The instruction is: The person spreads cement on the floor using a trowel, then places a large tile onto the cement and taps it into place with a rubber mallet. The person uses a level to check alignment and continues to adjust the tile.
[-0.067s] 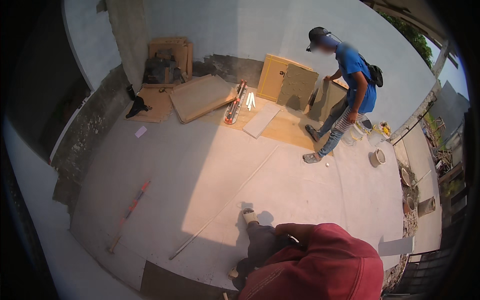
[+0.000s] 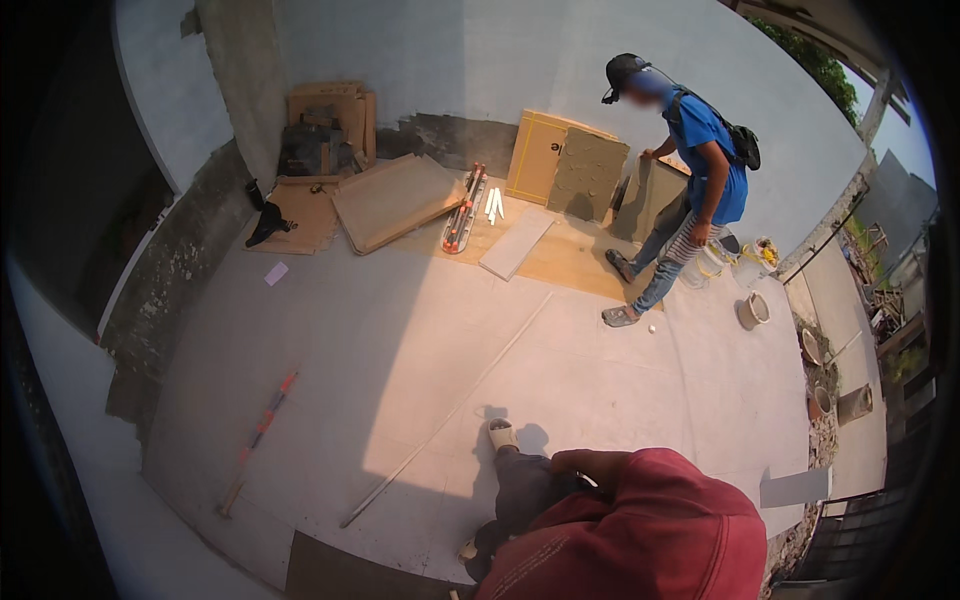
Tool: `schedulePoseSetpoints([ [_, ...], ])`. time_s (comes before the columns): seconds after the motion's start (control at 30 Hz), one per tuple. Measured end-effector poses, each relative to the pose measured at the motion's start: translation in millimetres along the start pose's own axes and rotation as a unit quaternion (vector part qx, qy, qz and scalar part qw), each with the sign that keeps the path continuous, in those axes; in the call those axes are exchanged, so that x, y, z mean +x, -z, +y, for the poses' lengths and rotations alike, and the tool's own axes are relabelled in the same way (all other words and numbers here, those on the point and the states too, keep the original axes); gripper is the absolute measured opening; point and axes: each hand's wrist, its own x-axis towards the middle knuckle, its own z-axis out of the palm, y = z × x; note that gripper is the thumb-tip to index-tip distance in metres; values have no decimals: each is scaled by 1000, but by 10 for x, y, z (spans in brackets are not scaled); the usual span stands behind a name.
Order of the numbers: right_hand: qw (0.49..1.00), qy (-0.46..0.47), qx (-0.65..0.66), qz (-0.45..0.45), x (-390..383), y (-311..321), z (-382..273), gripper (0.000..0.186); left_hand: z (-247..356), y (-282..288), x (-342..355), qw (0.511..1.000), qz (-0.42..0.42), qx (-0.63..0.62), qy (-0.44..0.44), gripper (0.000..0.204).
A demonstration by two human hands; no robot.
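My right arm (image 2: 600,461), in a red sleeve, reaches leftward over my dark trousers (image 2: 530,490). Its hand is bent in by my leg, where the fingers are hidden, so whether it holds anything cannot be made out. My left hand is outside the picture. Beyond my sandalled foot (image 2: 502,434), a long thin pole (image 2: 450,415) lies slantwise on the pale floor. Farther back, a co-worker in a blue shirt (image 2: 712,170) bends with one hand at the top of a grey slab (image 2: 648,205) leaning near the wall. Beside it leans a mortar-coated tile (image 2: 590,175).
An orange-and-grey level-like bar (image 2: 265,422) lies at left. A tile cutter (image 2: 465,210), a large cardboard tray (image 2: 400,200) and a loose tile (image 2: 518,250) are by the wall. Buckets (image 2: 753,311) stand at right; a dark floor patch (image 2: 350,575) is near my feet.
The view has shifted slightly, so the far scene sits a little farther left. My arm and the co-worker keep nearly the same posture.
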Motion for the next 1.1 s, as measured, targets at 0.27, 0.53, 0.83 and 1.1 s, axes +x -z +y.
schedulePoseSetpoints([
  [0.27,995,-29,94,20,227,1576,161,47,1018,-904,276,985,-82,149,10,68],
  [0.53,924,142,277,224,369,3209,459,36,1946,-1111,836,800,-238,502,-227,65],
  [0.83,796,-29,559,228,-6,2677,1454,40,3205,-1067,1684,962,-56,266,28,51],
  [1.1,702,-285,650,60,-65,1210,2279,29,4459,-1906,2825,921,-107,357,-109,24],
])
